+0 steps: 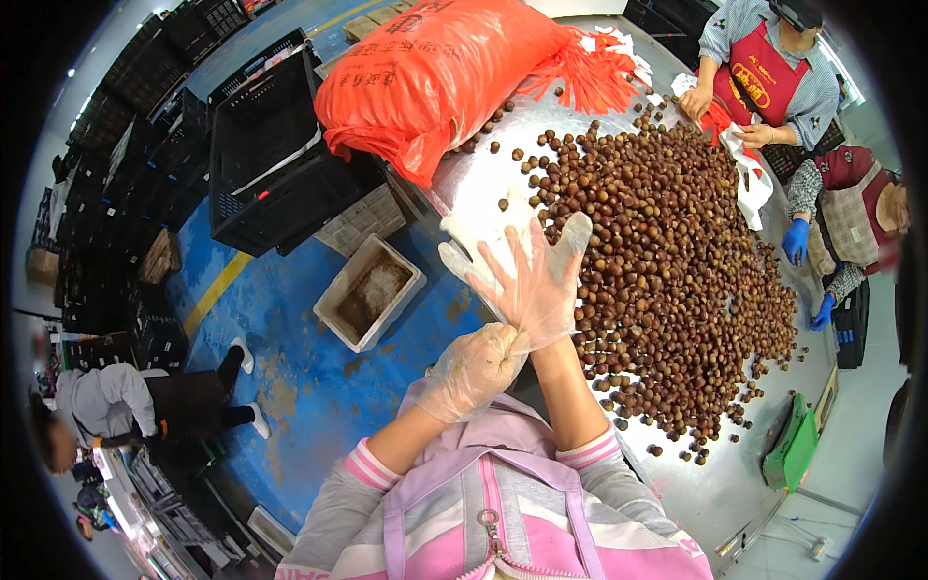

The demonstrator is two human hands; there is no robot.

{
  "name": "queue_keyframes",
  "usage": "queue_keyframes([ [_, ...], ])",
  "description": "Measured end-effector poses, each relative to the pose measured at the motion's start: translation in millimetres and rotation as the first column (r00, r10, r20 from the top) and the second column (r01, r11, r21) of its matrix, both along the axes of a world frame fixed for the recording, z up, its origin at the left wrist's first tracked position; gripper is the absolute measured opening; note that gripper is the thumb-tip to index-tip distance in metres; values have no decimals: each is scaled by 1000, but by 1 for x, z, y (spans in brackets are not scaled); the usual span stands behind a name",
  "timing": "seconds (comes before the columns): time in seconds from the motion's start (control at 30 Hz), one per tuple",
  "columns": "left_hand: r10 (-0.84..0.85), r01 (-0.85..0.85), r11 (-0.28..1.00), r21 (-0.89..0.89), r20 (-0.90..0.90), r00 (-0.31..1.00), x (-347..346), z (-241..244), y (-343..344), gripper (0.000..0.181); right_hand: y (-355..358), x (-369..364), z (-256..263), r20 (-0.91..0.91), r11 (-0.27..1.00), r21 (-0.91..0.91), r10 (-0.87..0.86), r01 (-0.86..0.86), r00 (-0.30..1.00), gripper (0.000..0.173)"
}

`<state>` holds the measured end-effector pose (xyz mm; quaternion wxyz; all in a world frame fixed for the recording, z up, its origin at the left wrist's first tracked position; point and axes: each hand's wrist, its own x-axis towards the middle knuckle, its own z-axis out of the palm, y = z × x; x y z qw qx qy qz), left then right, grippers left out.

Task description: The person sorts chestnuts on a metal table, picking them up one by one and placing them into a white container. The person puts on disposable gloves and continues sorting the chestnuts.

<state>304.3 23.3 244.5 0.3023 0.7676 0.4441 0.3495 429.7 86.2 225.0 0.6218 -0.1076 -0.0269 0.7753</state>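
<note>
My right hand (533,283), in a clear plastic glove, is held up over the table edge, fingers spread and palm toward me. With its fingers curled, my left hand (471,370) grips the loose cuff of that glove at the right wrist. It wears a clear plastic glove too. White material (458,259), apparently a glove or cloth, lies behind my right fingers and is partly hidden. Just right of my right hand, a wide heap of small round brown nuts or fruits (674,268) covers much of the metal table (725,500).
A full red woven sack (442,80) lies at the table's far left. Beside it stands a black crate (264,159); a dirty white tub (370,293) is on the floor. Two co-workers (768,80) stand across the table. A green scoop (790,446) lies at right.
</note>
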Motion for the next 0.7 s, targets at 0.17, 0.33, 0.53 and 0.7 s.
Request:
queue_keyframes([
  [0.17,-72,73,997,23,-11,997,5,3,-1,25,8,5,-7,-56,979,103,185,-178,981,87],
  [0.33,-115,114,992,-58,-12,993,8,6,-10,24,14,-1,20,-183,958,171,260,-230,948,83],
  [0.53,-10,-22,979,-204,-155,988,-9,-1,-13,29,29,-24,4,849,967,193,-78,-169,523,56],
  [0.7,248,-276,942,-192,-155,956,-25,38,-21,37,22,-39,-8,702,792,430,-595,-433,-392,39],
])
